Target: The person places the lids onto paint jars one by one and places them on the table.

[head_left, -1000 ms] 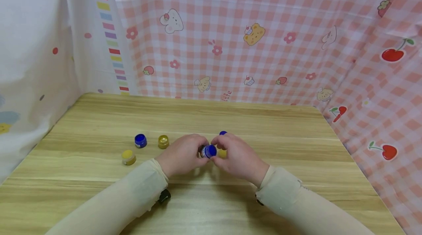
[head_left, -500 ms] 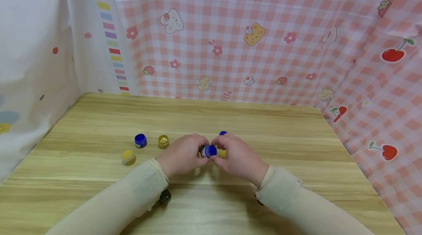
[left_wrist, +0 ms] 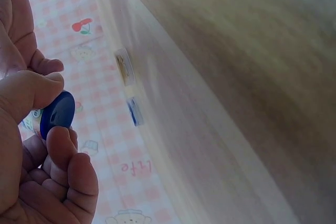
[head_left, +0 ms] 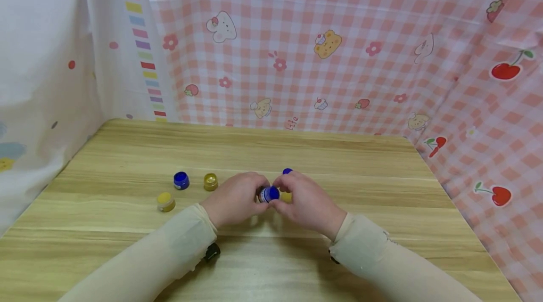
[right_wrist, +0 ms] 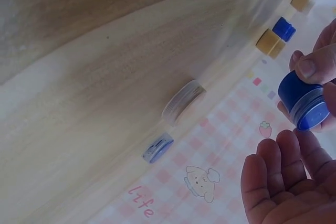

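Observation:
A small blue paint jar (head_left: 269, 194) lies tilted between my hands, just above the middle of the table. My left hand (head_left: 234, 199) grips its labelled side; in the left wrist view, thumb and fingertips close round the dark blue end (left_wrist: 62, 111). From the other side my right hand (head_left: 306, 204) has thumb and forefinger at the jar's blue right end. The right wrist view shows that blue end (right_wrist: 315, 117), with the right hand's other fingers (right_wrist: 269, 163) loosely extended below. A yellow cap (head_left: 286, 197) and a blue cap (head_left: 287, 171) are partly hidden by the right hand.
Left of my hands on the wooden table (head_left: 331, 151) stand an open blue paint jar (head_left: 181, 181), an open gold paint jar (head_left: 210, 182) and a yellow jar (head_left: 166, 202). A pink checked cloth (head_left: 297, 57) hangs behind the far edge.

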Tool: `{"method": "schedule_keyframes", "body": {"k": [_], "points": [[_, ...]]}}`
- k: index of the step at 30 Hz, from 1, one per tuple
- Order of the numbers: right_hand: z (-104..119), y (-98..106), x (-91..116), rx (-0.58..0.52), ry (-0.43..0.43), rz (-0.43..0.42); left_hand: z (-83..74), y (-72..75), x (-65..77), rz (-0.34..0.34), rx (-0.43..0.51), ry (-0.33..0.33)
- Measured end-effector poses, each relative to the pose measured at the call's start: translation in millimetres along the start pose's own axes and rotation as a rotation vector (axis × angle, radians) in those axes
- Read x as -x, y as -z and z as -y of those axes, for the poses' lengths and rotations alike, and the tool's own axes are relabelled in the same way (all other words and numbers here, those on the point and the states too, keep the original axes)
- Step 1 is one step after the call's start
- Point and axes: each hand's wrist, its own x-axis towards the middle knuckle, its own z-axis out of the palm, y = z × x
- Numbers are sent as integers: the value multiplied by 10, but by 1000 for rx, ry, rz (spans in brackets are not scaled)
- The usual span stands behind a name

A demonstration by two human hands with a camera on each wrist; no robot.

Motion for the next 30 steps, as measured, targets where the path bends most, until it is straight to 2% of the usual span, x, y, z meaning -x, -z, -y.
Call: {"method": "schedule_keyframes", "body": {"k": [5,12,18,24,30], "points": [[-4,3,6,5,-15,-7,10,-2,0,4,7,4],[-9,0,5,10,23,-21,25,-9,-8,-2,-10,-12],[-3,0,9,16,-5,-16,18,-6,-7,5,-7,3],[-10,-5,3,23,31,-17,15,-5,-4,-3,-15,-14],[-6,0,2,26,-9,-10,16,-2,-4,8,-14,3]]}}
